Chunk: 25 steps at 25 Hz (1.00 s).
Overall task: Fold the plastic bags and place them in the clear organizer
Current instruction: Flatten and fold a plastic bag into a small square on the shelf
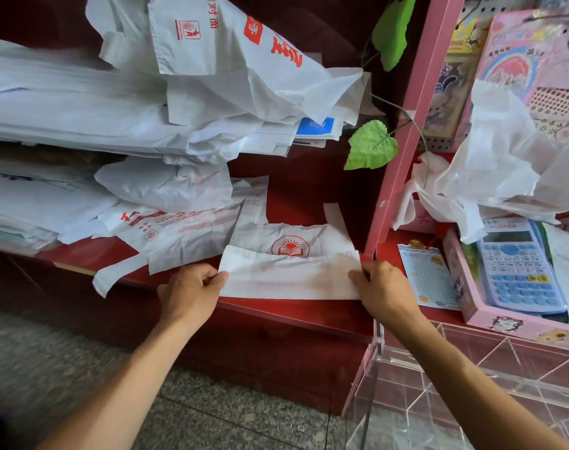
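A white plastic bag with a red book-and-sun logo lies flat on the red shelf, its lower part folded up over the logo. My left hand pinches the fold's left edge between thumb and fingers. My right hand pinches the right edge. The clear organizer with diamond-shaped dividers stands at the lower right, under my right forearm. More white bags with red print lie just left of the folded one.
Stacks of white bags fill the shelf's left and back. A pink frame post rises on the right with green fake leaves. A pink tray holds a calculator; loose bags lie above it.
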Each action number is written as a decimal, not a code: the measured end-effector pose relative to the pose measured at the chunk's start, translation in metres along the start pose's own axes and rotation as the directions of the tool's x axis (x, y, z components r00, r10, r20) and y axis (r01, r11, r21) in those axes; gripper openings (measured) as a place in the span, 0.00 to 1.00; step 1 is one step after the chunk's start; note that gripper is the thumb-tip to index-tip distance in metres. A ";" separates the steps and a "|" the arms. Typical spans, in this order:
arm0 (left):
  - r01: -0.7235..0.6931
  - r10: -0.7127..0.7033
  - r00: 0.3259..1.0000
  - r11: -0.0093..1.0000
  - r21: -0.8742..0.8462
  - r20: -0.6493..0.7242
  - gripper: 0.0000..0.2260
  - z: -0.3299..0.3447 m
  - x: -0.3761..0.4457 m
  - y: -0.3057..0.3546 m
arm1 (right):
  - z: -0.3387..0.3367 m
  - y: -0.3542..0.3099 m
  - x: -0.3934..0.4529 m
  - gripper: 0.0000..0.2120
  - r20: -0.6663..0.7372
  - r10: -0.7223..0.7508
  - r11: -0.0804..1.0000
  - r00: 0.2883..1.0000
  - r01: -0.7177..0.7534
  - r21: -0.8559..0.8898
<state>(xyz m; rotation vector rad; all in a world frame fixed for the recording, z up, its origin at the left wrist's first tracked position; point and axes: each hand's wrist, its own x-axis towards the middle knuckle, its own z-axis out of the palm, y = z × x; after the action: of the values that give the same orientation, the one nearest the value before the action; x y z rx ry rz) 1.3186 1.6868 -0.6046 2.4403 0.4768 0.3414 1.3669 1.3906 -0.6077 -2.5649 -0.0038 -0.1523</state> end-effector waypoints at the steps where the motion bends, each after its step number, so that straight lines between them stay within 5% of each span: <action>1: -0.002 0.002 1.000 1.000 0.011 -0.017 0.13 0.000 -0.001 0.003 | 0.002 0.000 0.000 0.18 -0.014 0.014 1.000 1.000 -0.015 -0.023; 18: 0.000 0.011 0.998 0.987 0.159 -0.069 0.09 0.002 -0.004 0.008 | 0.009 -0.008 -0.002 0.15 -0.115 0.071 0.981 0.991 -0.090 -0.175; 22: -0.375 0.428 0.898 0.867 0.327 -0.104 0.10 0.013 -0.014 0.027 | -0.001 -0.026 -0.010 0.13 -0.282 -0.020 0.974 0.959 -0.045 -0.223; 25: -0.596 0.588 0.802 0.781 0.186 0.101 0.16 0.042 -0.019 0.049 | 0.019 -0.054 -0.022 0.11 -0.253 -0.417 0.882 0.873 0.322 -0.343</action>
<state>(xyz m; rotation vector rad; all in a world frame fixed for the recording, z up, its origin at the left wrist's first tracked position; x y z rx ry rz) 1.3288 1.6209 -0.6093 2.7550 -0.3201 0.5239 1.3454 1.4471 -0.5963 -2.7721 -0.3872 -0.7724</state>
